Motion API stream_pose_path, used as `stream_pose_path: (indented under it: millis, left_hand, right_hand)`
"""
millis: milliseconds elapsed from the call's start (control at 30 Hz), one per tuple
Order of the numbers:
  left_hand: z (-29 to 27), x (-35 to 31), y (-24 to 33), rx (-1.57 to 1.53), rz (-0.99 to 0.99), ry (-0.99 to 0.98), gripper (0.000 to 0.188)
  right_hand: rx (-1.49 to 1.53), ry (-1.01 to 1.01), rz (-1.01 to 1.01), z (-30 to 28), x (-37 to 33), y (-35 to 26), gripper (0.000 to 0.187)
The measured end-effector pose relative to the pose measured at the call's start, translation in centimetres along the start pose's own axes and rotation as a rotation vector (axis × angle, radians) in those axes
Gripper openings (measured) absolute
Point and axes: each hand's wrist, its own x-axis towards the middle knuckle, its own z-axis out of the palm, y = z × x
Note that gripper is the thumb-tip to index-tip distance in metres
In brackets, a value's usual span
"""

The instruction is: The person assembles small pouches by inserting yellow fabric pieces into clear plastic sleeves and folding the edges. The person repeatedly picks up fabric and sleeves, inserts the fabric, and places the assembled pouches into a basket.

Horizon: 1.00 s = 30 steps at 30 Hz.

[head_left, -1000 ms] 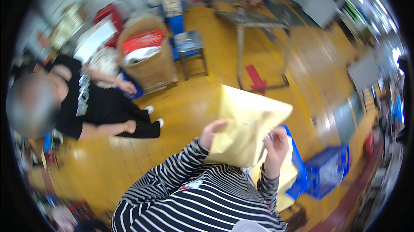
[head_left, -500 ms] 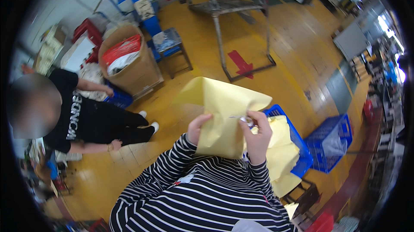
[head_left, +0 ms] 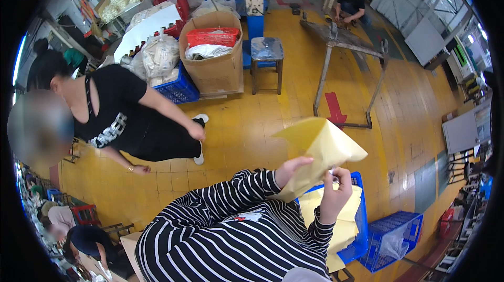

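In front of my chest I hold a pale yellow sheet of paper (head_left: 331, 148), its upper left corner bent into a fold. My left hand (head_left: 292, 171) is closed on its left side, the thumb lying on the front. At the right side, my right hand (head_left: 336, 195) pinches a small shiny whitish thing (head_left: 332, 171) against the paper. Its exact kind is too small to make out. Below the right hand, a blue plastic crate (head_left: 360, 214) holds several similar yellow papers (head_left: 344, 229).
A second blue crate (head_left: 391, 240) with clear plastic stands to the right. On my left stands a person in black (head_left: 121, 103). Farther off are a large cardboard box (head_left: 212, 75), a stool (head_left: 266, 54) and a metal frame table (head_left: 346, 43). Another person (head_left: 350, 9) crouches behind that table.
My view has turned left, so the room appears shifted right. The yellow paper is now tilted more, still in both hands. The person in black appears closer and more upright.
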Motion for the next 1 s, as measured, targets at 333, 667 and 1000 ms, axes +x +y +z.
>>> stream_pose_path:
  millis: [333,667,1000]
  left_hand:
    - [-5.1,0.0,3.2,0.235,0.373,0.281,0.033]
    - [1.1,7.6,0.3,0.391,-0.072,0.099,0.046]
    - [-2.1,18.8,-22.8,1.078,-0.637,-0.528,0.039]
  right_hand:
    - [0.265,-0.205,0.072,-2.6,-1.6,-1.2,0.014]
    - [0.552,0.979,0.321,-12.1,-10.3,3.3,0.004]
    - [0.457,2.035,0.282,-6.7,-31.7,1.0,0.006]
